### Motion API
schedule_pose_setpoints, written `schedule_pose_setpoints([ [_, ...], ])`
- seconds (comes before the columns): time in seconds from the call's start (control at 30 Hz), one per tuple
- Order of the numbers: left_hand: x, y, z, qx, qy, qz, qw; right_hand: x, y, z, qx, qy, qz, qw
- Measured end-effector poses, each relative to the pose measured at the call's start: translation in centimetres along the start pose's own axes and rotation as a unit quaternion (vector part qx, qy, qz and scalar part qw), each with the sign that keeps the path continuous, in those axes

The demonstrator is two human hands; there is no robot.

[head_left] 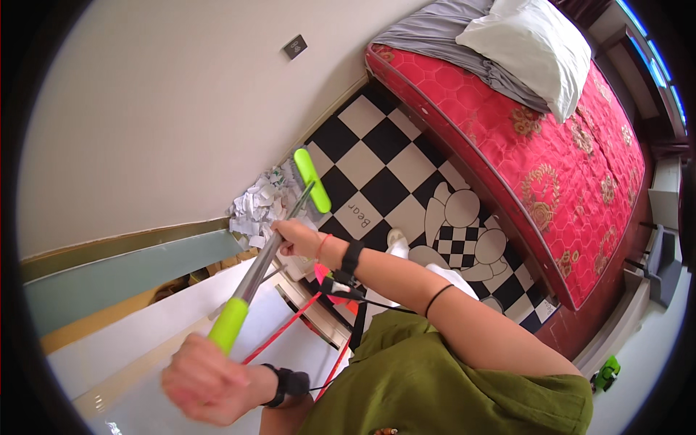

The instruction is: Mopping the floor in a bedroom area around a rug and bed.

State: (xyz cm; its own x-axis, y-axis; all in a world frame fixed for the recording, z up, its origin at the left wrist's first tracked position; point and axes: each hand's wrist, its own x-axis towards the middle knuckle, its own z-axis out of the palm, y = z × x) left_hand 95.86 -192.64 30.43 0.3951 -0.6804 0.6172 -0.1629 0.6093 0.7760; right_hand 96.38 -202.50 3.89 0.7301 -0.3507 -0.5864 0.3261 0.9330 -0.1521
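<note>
A broom with a lime-green head [312,181] and a grey metal pole slants across the view. My left hand [203,380] is closed around the green grip at the pole's near end, slightly blurred. Farther along the pole, my right hand [296,238] is wrapped round the metal. The broom's grey bristles rest against the right side of a heap of torn white paper [262,203], which lies on the floor beside the wall. Below my right wrist a bright pink piece [323,274] shows in part; my arm hides much of it.
A bed with a red patterned mattress [500,152] stands at the right, a white pillow [533,47] and grey bedding on it. The black-and-white checkered mat [384,185] runs between bed and wall [167,109]. A white surface [145,362] fills the lower left.
</note>
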Motion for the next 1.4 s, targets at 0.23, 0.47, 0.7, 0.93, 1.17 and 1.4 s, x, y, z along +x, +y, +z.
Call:
schedule_pose_setpoints([
  [0.23,0.7,-3.3,-4.6,-0.147,0.031,-0.127,0.980,-3.9,-1.6,-7.1,-0.010,0.234,-0.056,0.971],
  [0.47,-7.1,-14.3,-1.8,-0.131,0.023,-0.335,0.933,-6.6,-3.9,-22.4,0.024,0.331,-0.053,0.942],
  [0.7,-5.7,-11.0,-0.2,-0.070,0.048,-0.327,0.941,-3.2,-0.8,-25.4,-0.203,0.155,-0.139,0.957],
  [0.93,-2.0,-5.5,0.7,0.104,0.005,-0.157,0.982,3.2,0.6,-8.7,0.002,0.027,0.015,1.000],
  [1.17,1.0,-1.3,-1.5,0.019,-0.071,0.089,0.993,0.7,2.0,-0.3,0.017,-0.018,0.035,0.999],
  [1.4,0.7,-4.7,-1.5,-0.132,-0.112,-0.042,0.984,-6.2,1.1,-8.4,0.119,0.183,-0.070,0.973],
])
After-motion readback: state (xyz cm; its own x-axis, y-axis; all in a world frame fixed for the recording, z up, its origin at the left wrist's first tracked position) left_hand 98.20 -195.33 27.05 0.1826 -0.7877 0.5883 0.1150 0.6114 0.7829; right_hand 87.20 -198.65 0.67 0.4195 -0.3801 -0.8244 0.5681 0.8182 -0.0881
